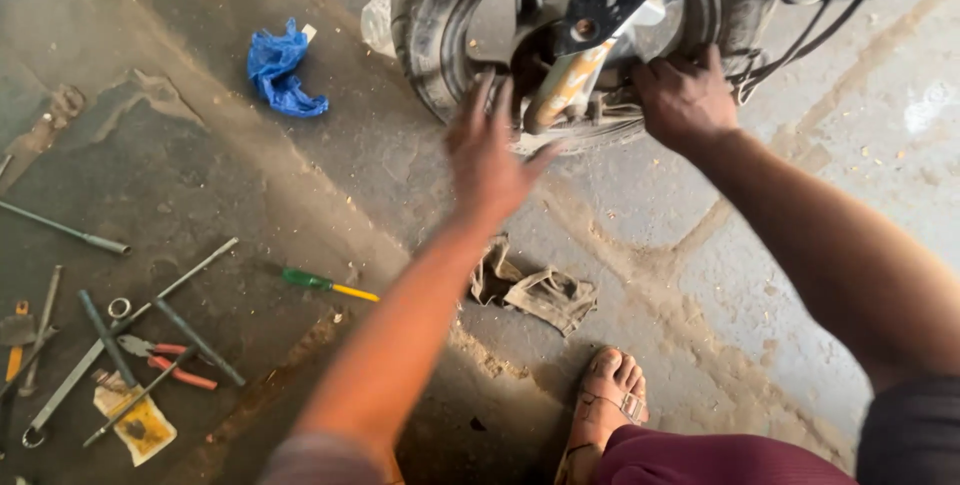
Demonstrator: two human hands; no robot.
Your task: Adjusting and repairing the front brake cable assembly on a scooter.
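A black scooter wheel point(432, 15) with its tyre stands at the top of the head view, its hub and a yellow-brown shock tube point(560, 90) exposed. My left hand point(490, 150) hovers open just in front of the tyre's lower edge, fingers spread, holding nothing. My right hand point(685, 95) is curled against the hub area at the right of the wheel, fingers tucked behind the parts; what it grips is hidden.
A blue rag point(283, 70) lies on the stained concrete floor at upper left. A green-handled screwdriver point(322, 284), red-handled pliers point(165, 360), long metal rods and wrenches point(120, 330) lie at left. A dirty cloth point(540, 290) and my sandalled foot point(610, 400) are below.
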